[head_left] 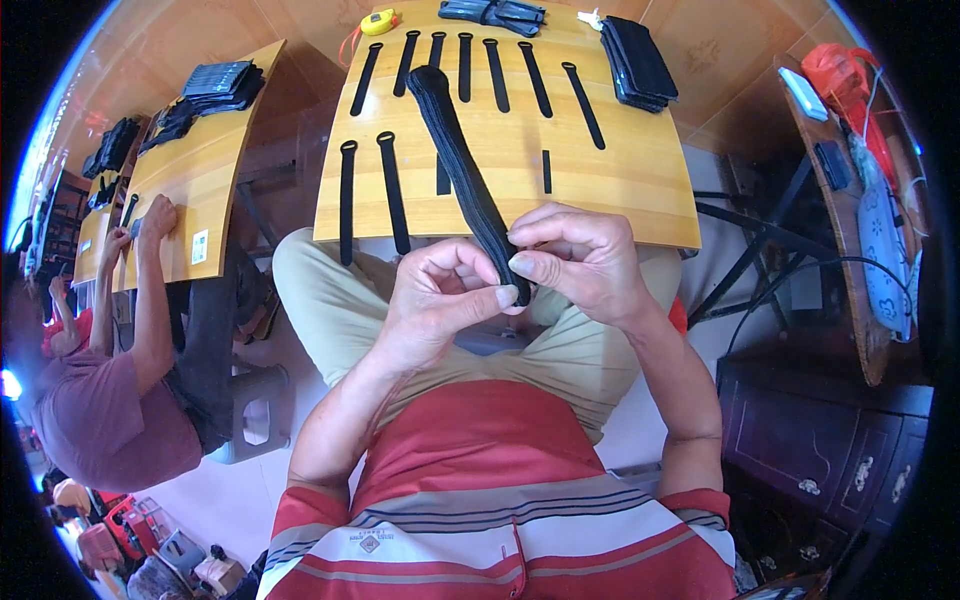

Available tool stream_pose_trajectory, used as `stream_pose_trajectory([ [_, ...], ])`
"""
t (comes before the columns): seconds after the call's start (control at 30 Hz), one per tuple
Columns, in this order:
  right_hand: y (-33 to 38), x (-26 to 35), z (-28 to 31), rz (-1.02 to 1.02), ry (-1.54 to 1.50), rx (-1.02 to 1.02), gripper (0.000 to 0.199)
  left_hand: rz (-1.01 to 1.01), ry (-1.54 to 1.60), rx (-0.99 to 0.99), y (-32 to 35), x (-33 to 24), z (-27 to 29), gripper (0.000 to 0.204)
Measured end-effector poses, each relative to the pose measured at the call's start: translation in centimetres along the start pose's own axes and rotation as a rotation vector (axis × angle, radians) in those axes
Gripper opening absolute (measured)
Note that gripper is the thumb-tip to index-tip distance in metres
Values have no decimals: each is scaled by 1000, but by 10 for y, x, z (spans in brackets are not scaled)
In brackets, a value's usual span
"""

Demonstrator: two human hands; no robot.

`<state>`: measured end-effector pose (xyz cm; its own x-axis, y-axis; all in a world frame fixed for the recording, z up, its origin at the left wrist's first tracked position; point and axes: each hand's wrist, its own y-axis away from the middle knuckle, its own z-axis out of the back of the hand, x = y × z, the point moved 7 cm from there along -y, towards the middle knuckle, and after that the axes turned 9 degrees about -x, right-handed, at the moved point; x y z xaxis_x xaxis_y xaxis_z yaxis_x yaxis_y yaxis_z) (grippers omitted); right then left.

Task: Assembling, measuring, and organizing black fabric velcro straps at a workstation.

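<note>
Above my lap, at the near edge of the table, I hold a long stack of black straps (460, 165) that slants away to the far left. My left hand (435, 295) pinches its near end between thumb and fingers. My right hand (580, 255) grips the same stack just above that, thumb and fingertips pressed on its right side. On the wooden table (620, 190), several single black straps (393, 195) with slotted heads lie spread out in rows. A short black strip (547, 171) lies right of the stack. The held stack partly covers another strap (443, 175).
A pile of black straps (638, 62) sits at the far right corner, a black bundle (492, 14) at the far edge, and a yellow tape measure (379, 22) at far left. To the left, another person (120, 410) works at a second table (205, 180). A cluttered side table (850, 240) stands right.
</note>
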<state>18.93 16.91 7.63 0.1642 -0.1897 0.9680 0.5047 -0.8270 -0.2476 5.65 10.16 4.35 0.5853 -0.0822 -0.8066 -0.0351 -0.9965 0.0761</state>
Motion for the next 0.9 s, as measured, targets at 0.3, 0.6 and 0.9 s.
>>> stream_pose_trajectory([
  [0.3,0,-3,-3,0,-21,7,17,-51,-54,-123,-3,7,6,22],
  [0.6,2,11,-6,148,239,69,16,-203,-17,-219,-7,2,13,33],
  [0.9,1,18,-7,224,391,139,19,-190,-73,-279,-8,1,12,35],
])
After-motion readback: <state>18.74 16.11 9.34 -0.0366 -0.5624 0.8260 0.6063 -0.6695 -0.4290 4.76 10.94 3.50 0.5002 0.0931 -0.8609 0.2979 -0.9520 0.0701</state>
